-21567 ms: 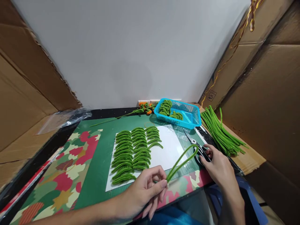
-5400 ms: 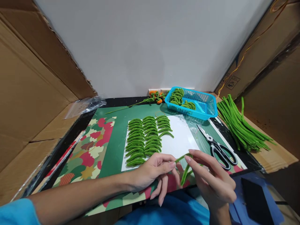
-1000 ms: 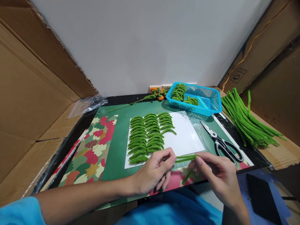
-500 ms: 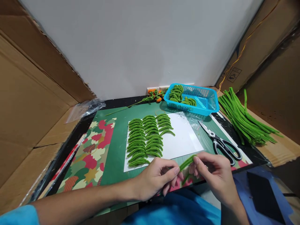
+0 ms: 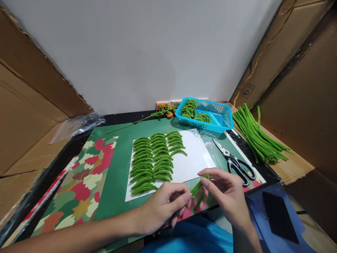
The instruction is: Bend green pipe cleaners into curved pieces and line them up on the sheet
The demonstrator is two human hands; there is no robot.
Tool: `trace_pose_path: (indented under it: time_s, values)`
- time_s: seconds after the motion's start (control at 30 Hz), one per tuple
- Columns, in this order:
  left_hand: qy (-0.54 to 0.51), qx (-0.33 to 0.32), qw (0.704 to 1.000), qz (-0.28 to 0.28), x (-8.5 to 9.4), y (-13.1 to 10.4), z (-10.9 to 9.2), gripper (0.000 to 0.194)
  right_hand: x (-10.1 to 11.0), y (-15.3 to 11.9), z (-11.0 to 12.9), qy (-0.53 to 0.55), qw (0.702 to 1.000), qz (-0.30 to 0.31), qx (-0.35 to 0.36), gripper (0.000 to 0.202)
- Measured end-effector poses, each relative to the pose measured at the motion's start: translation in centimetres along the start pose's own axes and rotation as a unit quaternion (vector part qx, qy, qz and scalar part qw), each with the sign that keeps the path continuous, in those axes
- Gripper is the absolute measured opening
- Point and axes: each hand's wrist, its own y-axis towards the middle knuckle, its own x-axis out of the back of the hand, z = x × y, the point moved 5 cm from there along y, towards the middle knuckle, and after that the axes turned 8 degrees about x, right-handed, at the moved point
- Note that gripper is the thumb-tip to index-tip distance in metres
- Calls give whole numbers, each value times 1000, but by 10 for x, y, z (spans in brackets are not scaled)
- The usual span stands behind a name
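Between my two hands, over the table's front edge, is a folded green pipe cleaner (image 5: 196, 189). My left hand (image 5: 172, 202) pinches its lower left end between thumb and fingers. My right hand (image 5: 223, 189) grips the upper right end, where a bend shows by the thumb. A loose green tail hangs below. In front of my hands, a white sheet (image 5: 196, 154) carries curved green pipe-cleaner pieces (image 5: 142, 163) laid in three columns, the rightmost one shorter. Black-handled scissors (image 5: 234, 160) lie just beyond my right hand, blades partly apart.
A blue plastic basket (image 5: 223, 121) at the back holds more green pieces. To its right lies a bundle of long green pipe cleaners (image 5: 259, 137). An orange-flowered stem (image 5: 163, 110) rests at the back. Cardboard walls (image 5: 302, 88) flank the table; a dark flat object (image 5: 280, 216) sits lower right.
My view has shifted to the right, so everything appears further left. My right fingers have moved slightly on the pipe cleaner's upper end, where the bend now shows; both hands keep hold.
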Motion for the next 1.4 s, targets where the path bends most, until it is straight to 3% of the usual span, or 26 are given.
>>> trace_pose_path:
  time_s: [0.37, 0.73, 0.93, 1.27, 1.4]
  values:
    - [17, 1, 1000, -5, -3, -1, -4, 52, 4, -2, 6, -139, 989, -10, 43, 9]
    - [6, 14, 1000, -4, -2, 1, 2, 55, -1, -2, 10, -167, 984, 5, 68, 7]
    - [21, 18, 999, -32, -1, 0, 3, 58, -3, -3, 9, -169, 981, 23, 88, 8]
    - [-21, 6, 1000, -2, -1, 1, 3, 53, -2, -4, 3, -145, 985, 69, 57, 10]
    - [-11, 7, 1000, 14, -4, 1, 1, 53, -4, -4, 5, -154, 983, 65, 79, 11]
